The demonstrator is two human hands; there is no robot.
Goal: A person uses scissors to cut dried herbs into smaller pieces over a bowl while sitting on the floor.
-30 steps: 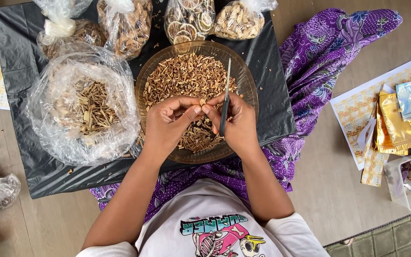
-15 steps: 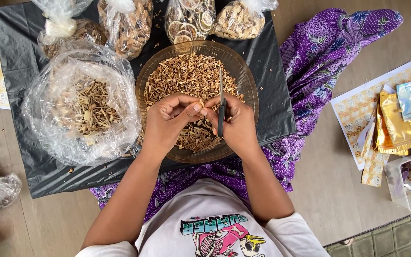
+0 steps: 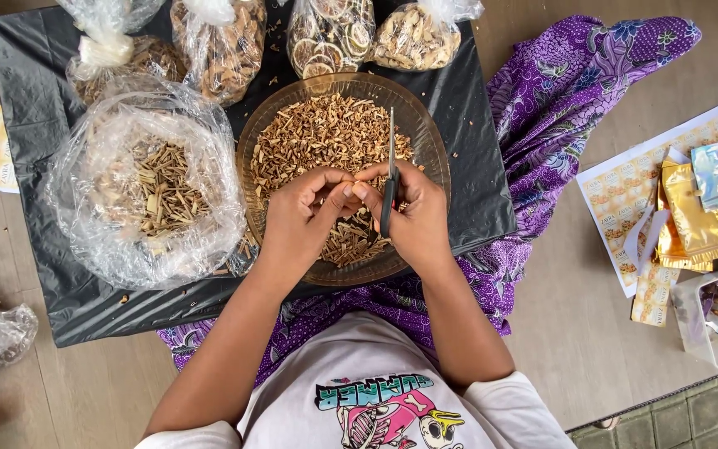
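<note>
two hands [image 3: 359, 212], one scissors [image 3: 389, 179], one bowl [image 3: 434, 141]

The scissors [image 3: 389, 170] are swinging upright: a second ago the blades were leaning with their tip toward the upper right of the frame, and now they are standing almost vertical at the centre, the tip over the upper part of the heap of dried chips [image 3: 317, 137]. The right hand [image 3: 413, 218] is turning with them, its knuckles shifting slightly toward the lower centre. The left hand [image 3: 301, 218] is uncurling a little, its fingertips [image 3: 344, 193] now pinching closer against those of the right hand at the middle of the frame, where earlier they were sitting a touch further left. Whatever small piece they are pinching is too small to tell.
</note>
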